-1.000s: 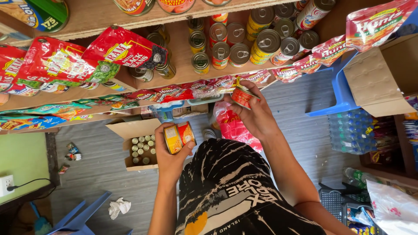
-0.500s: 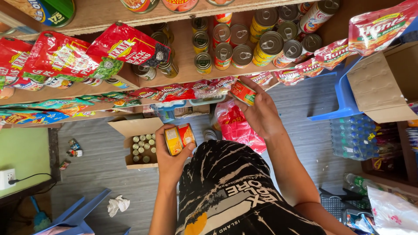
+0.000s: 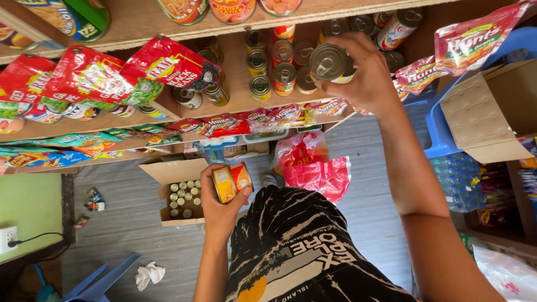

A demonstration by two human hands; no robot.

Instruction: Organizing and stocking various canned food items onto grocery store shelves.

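hands apart, right hand (image 3: 366,78) gripping can (image 3: 331,62) at wooden shelf (image 3: 235,103), left hand (image 3: 219,204) clutching two cans (image 3: 231,182)

A small grocery shop: wooden shelves (image 3: 235,106) packed with tin cans (image 3: 282,70) and hanging red sachets (image 3: 168,61), an open carton of cans (image 3: 182,193) on the floor.

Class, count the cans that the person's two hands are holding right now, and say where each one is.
2. The left hand holds a yellow-and-orange can low, near the chest; the right hand grips a silver-topped can up at the wooden shelf. None looks hidden.
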